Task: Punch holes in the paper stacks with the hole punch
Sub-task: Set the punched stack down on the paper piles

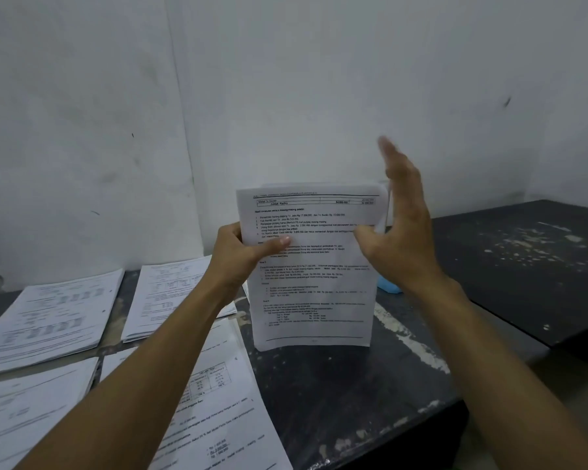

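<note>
White paper stacks: four flat on the black table (353, 395), left side. Fifth stack (313, 266) stands upright on its bottom edge mid-table. Left hand (241, 252) grips its left edge; right hand (398, 225) flat, fingers straight, against its right edge. Blue object (389, 287) behind, mostly hidden.

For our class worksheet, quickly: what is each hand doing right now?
Left hand: grips the left edge of the upright paper stack, thumb on the front.
Right hand: open, fingers straight, flat against the stack's right edge.
</note>
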Available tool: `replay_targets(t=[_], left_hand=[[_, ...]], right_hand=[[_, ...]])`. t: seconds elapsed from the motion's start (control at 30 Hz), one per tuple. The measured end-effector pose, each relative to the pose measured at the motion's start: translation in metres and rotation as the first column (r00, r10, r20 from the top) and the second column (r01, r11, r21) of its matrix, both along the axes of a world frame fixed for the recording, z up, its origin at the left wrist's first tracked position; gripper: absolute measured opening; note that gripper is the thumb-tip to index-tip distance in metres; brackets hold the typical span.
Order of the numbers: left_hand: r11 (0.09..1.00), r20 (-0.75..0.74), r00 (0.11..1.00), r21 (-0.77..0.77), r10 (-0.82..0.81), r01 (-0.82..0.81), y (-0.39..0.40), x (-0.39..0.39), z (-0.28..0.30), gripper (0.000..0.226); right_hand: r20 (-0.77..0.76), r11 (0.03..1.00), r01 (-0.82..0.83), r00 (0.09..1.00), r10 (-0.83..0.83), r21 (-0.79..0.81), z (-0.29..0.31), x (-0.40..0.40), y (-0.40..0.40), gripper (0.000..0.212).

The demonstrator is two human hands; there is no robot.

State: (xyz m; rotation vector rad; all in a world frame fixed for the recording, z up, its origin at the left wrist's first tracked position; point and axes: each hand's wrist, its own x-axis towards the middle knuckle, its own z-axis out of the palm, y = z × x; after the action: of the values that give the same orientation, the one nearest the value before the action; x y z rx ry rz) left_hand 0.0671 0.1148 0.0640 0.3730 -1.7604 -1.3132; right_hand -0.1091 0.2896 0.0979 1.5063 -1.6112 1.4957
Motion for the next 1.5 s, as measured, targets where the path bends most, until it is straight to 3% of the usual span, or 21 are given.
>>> replay_targets(t=[0.1,0.3,0.4,0.47,0.67,0.87,1.0,1.13,1.37,1.5], left_hand=[[1.0,-0.001,1.0,-0.005,-0.003,0.003,0.0,0.0,0.007,0.045],[1.0,-0.004,1.0,-0.012,-0.01,0.01,0.002,0.001,0.01,0.044],[0.999,-0.01,1.0,-0.022,-0.026,0.026,0.003,0.003,0.008,0.04],[1.0,-0.004,1.0,-0.017,-0.014,0.014,0.003,0.003,0.007,0.04],[1.0,-0.012,1.0,-0.018,0.007,-0.008,0.005,-0.001,0.01,0.039],[0.981,-0.125,0.98,-0.094,0.156,-0.168,0.015,-0.014,0.027,0.018],[0.981,-0.109,0.982,-0.101,0.157,-0.168,0.02,-0.016,0.021,0.021],[0.988,0.013,0.988,0.005,0.153,-0.153,0.022,-0.016,-0.01,0.045],[0.997,0.016,0.997,-0.002,0.074,-0.074,0.011,-0.012,-0.004,0.043],[0.998,0.009,0.999,-0.038,0.053,-0.053,0.011,-0.014,0.002,0.044]], right_hand=[[-0.083,0.984,0.13,0.989,-0.12,0.122,0.01,0.008,0.003,0.068],[-0.175,0.979,0.158,0.975,-0.134,0.129,0.007,0.012,-0.001,0.074],[0.068,1.0,0.012,0.998,-0.011,-0.014,-0.001,0.009,0.0,0.081],[0.271,0.991,-0.123,0.953,0.133,-0.054,-0.007,0.009,0.001,0.077],[0.627,0.961,-0.269,0.74,0.244,-0.057,-0.025,-0.004,-0.006,0.021],[0.532,0.963,-0.219,0.803,0.268,-0.155,-0.011,-0.003,-0.013,0.011],[0.594,0.961,-0.218,0.755,0.278,-0.172,-0.017,-0.009,-0.015,0.013],[0.749,0.971,-0.238,0.641,0.168,-0.014,-0.055,-0.011,-0.018,0.027],[0.76,0.973,-0.195,0.612,0.22,-0.124,-0.048,-0.023,-0.012,0.036],[0.723,0.939,-0.342,0.641,0.258,-0.032,-0.044,-0.013,-0.019,0.036]])
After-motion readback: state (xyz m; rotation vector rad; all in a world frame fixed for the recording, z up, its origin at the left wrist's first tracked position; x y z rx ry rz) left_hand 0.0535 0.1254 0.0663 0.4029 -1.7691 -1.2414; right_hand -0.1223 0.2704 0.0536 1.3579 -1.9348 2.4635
